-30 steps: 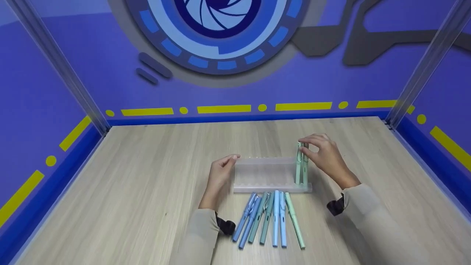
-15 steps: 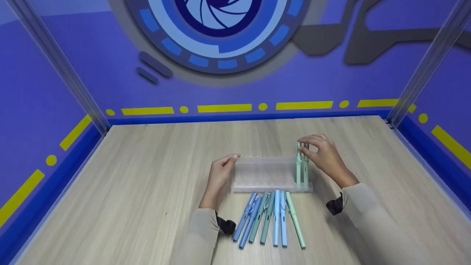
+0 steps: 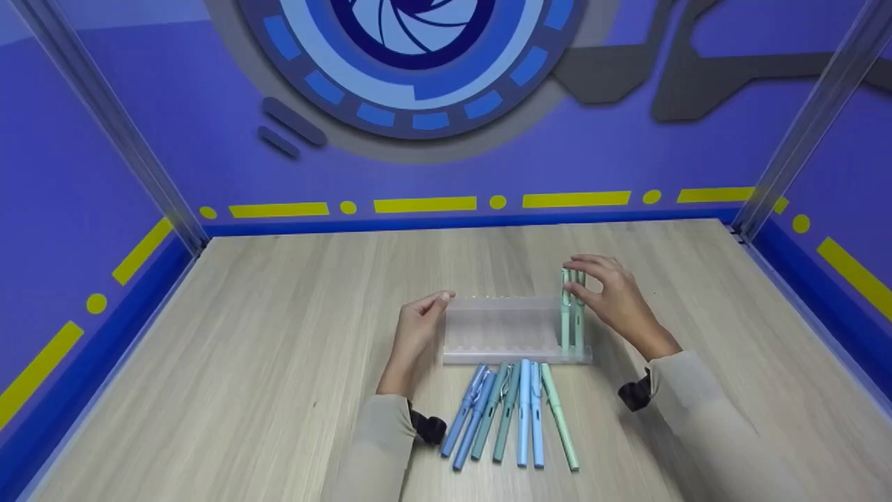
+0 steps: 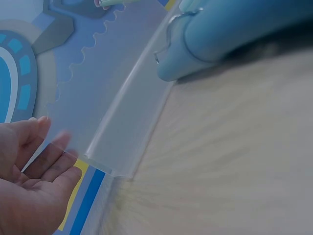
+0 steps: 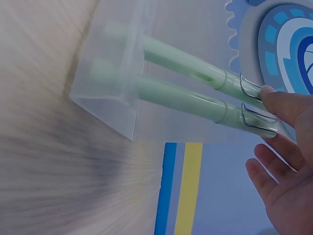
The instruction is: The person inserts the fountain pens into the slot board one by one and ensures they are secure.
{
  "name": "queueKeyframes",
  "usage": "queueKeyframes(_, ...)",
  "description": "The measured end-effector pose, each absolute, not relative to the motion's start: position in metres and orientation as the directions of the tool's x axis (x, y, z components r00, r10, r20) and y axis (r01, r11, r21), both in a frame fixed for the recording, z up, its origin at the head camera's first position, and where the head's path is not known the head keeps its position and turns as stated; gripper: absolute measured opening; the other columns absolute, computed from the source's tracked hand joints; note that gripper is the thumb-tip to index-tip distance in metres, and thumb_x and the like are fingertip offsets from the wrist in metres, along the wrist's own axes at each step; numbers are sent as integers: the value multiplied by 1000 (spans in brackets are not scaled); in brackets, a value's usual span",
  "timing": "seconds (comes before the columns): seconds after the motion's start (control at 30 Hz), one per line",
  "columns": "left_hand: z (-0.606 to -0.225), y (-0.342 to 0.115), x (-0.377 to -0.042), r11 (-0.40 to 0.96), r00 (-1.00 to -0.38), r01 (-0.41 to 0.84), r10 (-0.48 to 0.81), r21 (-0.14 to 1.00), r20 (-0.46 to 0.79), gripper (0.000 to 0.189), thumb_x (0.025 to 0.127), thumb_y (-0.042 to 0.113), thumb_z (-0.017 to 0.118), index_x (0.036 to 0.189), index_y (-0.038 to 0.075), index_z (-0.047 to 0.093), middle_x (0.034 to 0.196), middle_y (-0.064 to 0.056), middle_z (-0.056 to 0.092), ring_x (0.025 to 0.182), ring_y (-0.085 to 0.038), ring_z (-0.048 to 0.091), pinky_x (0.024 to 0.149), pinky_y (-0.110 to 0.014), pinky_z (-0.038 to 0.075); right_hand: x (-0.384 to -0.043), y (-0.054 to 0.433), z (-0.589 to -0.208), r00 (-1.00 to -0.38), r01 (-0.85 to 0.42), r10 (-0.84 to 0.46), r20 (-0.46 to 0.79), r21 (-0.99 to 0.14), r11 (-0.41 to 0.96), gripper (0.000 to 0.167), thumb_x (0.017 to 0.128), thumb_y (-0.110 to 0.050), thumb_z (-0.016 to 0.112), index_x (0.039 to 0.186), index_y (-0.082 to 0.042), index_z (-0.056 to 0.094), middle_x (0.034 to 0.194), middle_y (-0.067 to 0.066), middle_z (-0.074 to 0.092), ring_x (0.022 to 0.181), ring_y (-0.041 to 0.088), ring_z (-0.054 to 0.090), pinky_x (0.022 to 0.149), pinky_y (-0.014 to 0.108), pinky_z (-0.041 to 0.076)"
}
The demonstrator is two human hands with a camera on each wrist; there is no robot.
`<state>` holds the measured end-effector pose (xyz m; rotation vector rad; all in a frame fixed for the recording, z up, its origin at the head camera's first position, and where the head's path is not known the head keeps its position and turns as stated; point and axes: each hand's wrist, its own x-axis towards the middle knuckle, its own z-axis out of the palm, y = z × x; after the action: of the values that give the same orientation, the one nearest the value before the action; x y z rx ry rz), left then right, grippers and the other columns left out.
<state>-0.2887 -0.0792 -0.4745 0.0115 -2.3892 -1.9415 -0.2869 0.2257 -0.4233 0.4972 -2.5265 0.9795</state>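
Note:
A translucent pen stand (image 3: 502, 328) stands on the table in the head view. My left hand (image 3: 417, 329) pinches its upper left corner; in the left wrist view the fingers (image 4: 62, 166) lie at the clear panel's edge. Two light green pens (image 5: 181, 100) stand upright in slots at the stand's right end. My right hand (image 3: 619, 296) pinches the cap of the left one of these between thumb and fingers; the right wrist view shows the thumb (image 5: 283, 102) by its metal clip. The fingertips behind the caps are partly hidden.
Before the stand lie several pens: blue pens (image 3: 463, 411) at left, dark green pens (image 3: 505, 411), light blue pens (image 3: 523, 415) and one light green pen (image 3: 559, 418) at right. Blue walls (image 3: 446, 174) enclose the wooden table (image 3: 279, 348) at back and sides.
Almost nothing differs. The right thumb and fingers have shifted very slightly at the green pen's cap; the left hand, stand and lying pens keep their places.

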Motion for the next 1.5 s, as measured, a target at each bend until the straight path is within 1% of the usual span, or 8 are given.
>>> queueKeyframes(0.6,-473,-80,-289,197,-998,41,-32,980,48,31,97,28,56,115,7,69,125,-9,66,125,-25,56,107,-39,45,-265,226,-427,-796,-494,-114,594,-531,688,37,81,-6,75,117,-4,67,121,15,65,117,33,56,101,47,46)
queueKeyframes(0.67,-473,-80,-290,191,-999,40,-28,981,46,31,98,27,55,116,7,69,125,-10,66,126,-25,56,108,-39,44,-260,225,-428,-788,-488,-86,609,-535,690,35,81,-7,76,115,-4,68,117,14,66,114,31,57,100,39,47)
queueKeyframes(0.73,-473,-80,-290,179,-999,38,-22,983,43,31,98,27,55,116,6,69,126,-10,65,127,-25,55,109,-39,43,-256,224,-429,-778,-489,-60,625,-543,683,33,80,-5,76,112,-4,69,114,14,67,111,31,58,98,25,46)
queueKeyframes(0.83,-474,-80,-290,175,-999,31,-17,984,35,31,98,27,55,117,6,68,126,-9,65,127,-25,55,110,-39,43,-250,224,-432,-778,-486,-39,627,-562,670,32,79,-4,76,110,-3,70,112,14,67,108,30,60,92,4,38)
queueKeyframes(0.93,-474,-81,-290,176,-999,24,-19,984,28,31,98,28,55,117,8,68,127,-9,65,127,-25,55,110,-38,42,-244,223,-434,-793,-483,-49,608,-578,657,32,79,-2,76,110,-3,70,111,13,67,105,29,62,90,-4,33)
queueKeyframes(1.27,-474,-81,-289,169,-1000,7,-27,986,12,31,97,29,56,117,9,69,127,-8,65,127,-24,54,110,-39,43,-226,216,-447,-810,-507,-131,572,-569,648,32,78,-2,76,110,-4,70,106,7,70,98,20,65,87,0,41)
queueKeyframes(1.33,-474,-81,-290,172,-1000,3,-29,985,8,31,97,29,56,117,9,69,127,-8,65,127,-24,54,110,-39,43,-223,215,-450,-825,-495,-147,547,-572,654,31,78,-3,77,109,-4,70,104,5,71,97,20,66,87,6,47)
queueKeyframes(1.5,-474,-81,-290,174,-1000,2,-28,985,7,31,98,29,56,117,9,69,127,-8,65,128,-24,54,110,-39,42,-214,211,-456,-882,-433,-159,443,-633,641,29,79,-4,76,107,-2,70,100,5,71,91,22,68,81,32,59)
